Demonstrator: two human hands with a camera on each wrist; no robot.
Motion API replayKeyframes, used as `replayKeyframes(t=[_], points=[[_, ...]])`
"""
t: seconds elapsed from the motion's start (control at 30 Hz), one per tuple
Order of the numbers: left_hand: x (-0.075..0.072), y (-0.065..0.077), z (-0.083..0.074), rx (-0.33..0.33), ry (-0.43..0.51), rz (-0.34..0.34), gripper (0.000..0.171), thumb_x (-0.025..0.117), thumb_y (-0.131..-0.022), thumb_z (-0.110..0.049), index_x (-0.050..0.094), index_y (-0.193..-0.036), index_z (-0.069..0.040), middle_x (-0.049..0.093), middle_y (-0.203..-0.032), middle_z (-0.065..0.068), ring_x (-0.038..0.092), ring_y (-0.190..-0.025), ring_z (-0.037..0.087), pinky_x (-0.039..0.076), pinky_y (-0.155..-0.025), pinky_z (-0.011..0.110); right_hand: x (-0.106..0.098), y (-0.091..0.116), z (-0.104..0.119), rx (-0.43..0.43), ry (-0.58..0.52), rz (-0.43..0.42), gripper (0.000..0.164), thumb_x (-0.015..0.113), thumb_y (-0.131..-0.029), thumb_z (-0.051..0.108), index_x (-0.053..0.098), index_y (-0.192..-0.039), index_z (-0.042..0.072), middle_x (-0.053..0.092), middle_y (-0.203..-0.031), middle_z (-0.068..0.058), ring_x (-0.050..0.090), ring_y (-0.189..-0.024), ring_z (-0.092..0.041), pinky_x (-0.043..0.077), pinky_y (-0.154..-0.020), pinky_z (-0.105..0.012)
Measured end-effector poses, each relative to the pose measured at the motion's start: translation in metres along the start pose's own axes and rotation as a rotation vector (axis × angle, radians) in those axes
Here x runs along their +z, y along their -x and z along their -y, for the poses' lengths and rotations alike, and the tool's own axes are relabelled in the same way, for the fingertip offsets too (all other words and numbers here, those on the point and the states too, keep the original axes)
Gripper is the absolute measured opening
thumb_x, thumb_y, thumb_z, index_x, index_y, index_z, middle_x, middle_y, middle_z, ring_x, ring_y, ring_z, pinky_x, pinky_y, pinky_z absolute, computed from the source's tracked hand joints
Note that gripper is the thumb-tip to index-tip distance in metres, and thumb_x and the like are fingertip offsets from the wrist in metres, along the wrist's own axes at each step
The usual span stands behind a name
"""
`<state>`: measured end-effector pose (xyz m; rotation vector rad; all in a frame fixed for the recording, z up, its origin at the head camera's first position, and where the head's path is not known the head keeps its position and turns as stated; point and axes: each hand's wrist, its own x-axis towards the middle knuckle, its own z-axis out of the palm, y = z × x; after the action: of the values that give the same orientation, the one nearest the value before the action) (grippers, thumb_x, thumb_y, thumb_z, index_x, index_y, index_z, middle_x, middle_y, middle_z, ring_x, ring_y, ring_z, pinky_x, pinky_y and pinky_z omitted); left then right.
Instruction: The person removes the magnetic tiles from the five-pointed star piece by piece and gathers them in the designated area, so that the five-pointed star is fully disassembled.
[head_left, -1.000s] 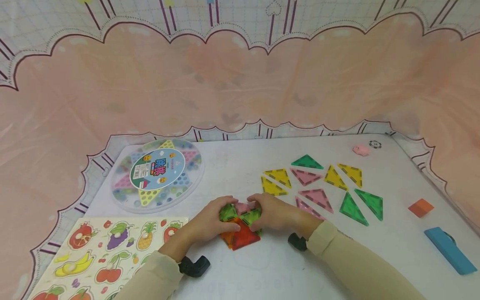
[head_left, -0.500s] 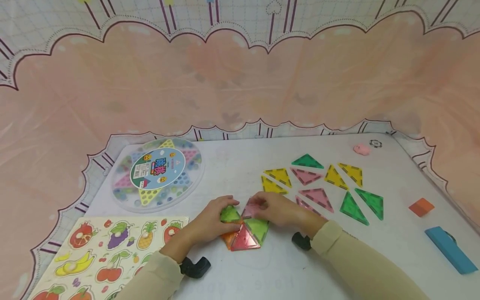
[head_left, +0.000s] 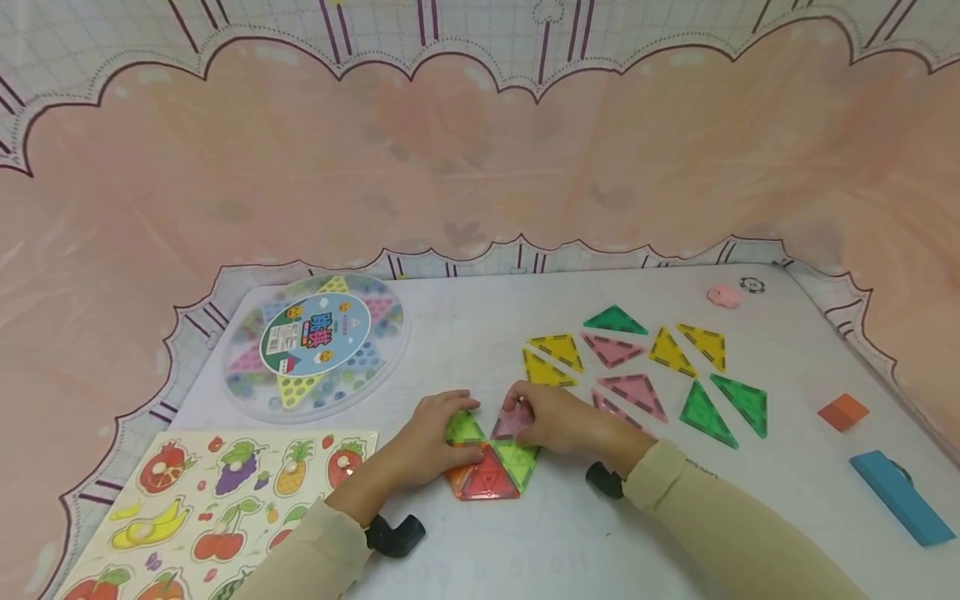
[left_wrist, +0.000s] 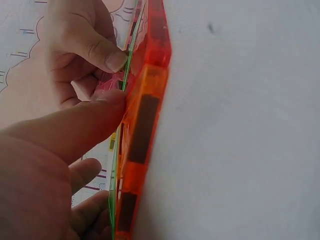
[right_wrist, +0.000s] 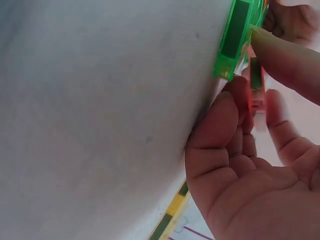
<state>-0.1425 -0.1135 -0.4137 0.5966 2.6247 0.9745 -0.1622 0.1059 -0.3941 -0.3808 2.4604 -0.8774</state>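
In the head view, a fan of joined triangular magnetic tiles lies on the white tabletop: a red tile (head_left: 489,478) in front, an orange tile (head_left: 457,482) to its left, a light green tile (head_left: 520,463) to its right and another light green tile (head_left: 464,428) behind the orange one. My left hand (head_left: 429,442) holds the left side, its thumb on top near the orange tile and its fingers at the far light green tile. A pink triangular tile (head_left: 512,422) is pinched in my right hand (head_left: 558,421), at the right light green tile's back edge.
Several loose tiles, including a yellow tile (head_left: 672,353), a pink tile (head_left: 634,393) and a green tile (head_left: 707,415), lie right of the hands. A fruit puzzle board (head_left: 247,454) and a round Chinese checkers set (head_left: 315,348) lie left. An orange block (head_left: 843,412) and blue piece (head_left: 900,498) sit far right.
The tiles, bunched between both hands a second ago, have spread flatter. My right hand has shifted onto the pink tile and moved it slightly right, widening the gap beside the left light green tile.
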Motion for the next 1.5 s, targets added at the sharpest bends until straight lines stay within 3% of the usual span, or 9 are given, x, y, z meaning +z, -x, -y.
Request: replayKeyframes(t=[0.2, 0.4, 0.63, 0.83, 1.23, 1.5], points=[[0.0, 0.001, 0.0, -0.011, 0.005, -0.001, 0.063, 0.068, -0.075, -0.045, 0.046, -0.128, -0.019, 0.031, -0.139, -0.003, 0.023, -0.125, 0.02, 0.028, -0.099, 0.04, -0.014, 0.002, 0.0, -0.012, 0.01, -0.061, 0.025, 0.063, -0.08, 0.02, 0.052, -0.1, 0.029, 0.051, -0.088, 0.001, 0.048, -0.082, -0.017, 0.043, -0.064, -0.029], [-0.005, 0.002, -0.001, -0.031, 0.037, 0.014, 0.066, 0.068, -0.075, -0.044, 0.043, -0.13, -0.017, 0.031, -0.139, -0.001, 0.025, -0.125, 0.02, 0.026, -0.1, 0.04, -0.033, -0.009, -0.001, -0.043, 0.051, -0.154, 0.025, 0.061, -0.083, 0.025, 0.057, -0.108, 0.027, 0.052, -0.096, 0.005, 0.047, -0.088, -0.015, 0.044, -0.074, -0.028], [-0.007, 0.001, 0.004, -0.037, 0.057, 0.026, 0.067, 0.069, -0.075, -0.042, 0.043, -0.13, -0.015, 0.034, -0.135, -0.001, 0.029, -0.123, 0.02, 0.026, -0.1, 0.04, -0.042, -0.041, 0.002, -0.032, 0.072, -0.138, 0.029, 0.061, -0.084, 0.022, 0.056, -0.113, 0.023, 0.053, -0.101, 0.0, 0.048, -0.089, -0.018, 0.045, -0.072, -0.029], [-0.006, 0.001, 0.007, -0.037, 0.078, 0.023, 0.068, 0.069, -0.074, -0.044, 0.043, -0.13, -0.015, 0.034, -0.135, -0.001, 0.028, -0.123, 0.019, 0.026, -0.1, 0.039, -0.047, -0.061, 0.006, 0.027, 0.039, -0.152, 0.033, 0.06, -0.085, 0.023, 0.053, -0.117, 0.02, 0.052, -0.111, 0.0, 0.047, -0.098, -0.018, 0.041, -0.086, -0.037], [-0.006, 0.001, 0.006, -0.025, 0.081, 0.029, 0.067, 0.069, -0.075, -0.041, 0.042, -0.13, -0.014, 0.034, -0.136, -0.001, 0.027, -0.124, 0.019, 0.024, -0.101, 0.039, -0.05, -0.081, 0.015, -0.014, 0.023, -0.151, 0.03, 0.057, -0.085, 0.01, 0.055, -0.115, 0.014, 0.054, -0.108, 0.0, 0.048, -0.097, -0.018, 0.039, -0.09, -0.035], [-0.007, 0.003, 0.008, -0.004, 0.056, 0.019, 0.067, 0.069, -0.076, -0.04, 0.042, -0.13, -0.013, 0.035, -0.135, 0.0, 0.029, -0.124, 0.02, 0.025, -0.101, 0.039, -0.055, -0.074, 0.016, -0.023, 0.048, -0.171, 0.037, 0.057, -0.087, 0.021, 0.051, -0.123, 0.02, 0.042, -0.133, -0.005, 0.035, -0.121, -0.026, 0.028, -0.097, -0.047]])
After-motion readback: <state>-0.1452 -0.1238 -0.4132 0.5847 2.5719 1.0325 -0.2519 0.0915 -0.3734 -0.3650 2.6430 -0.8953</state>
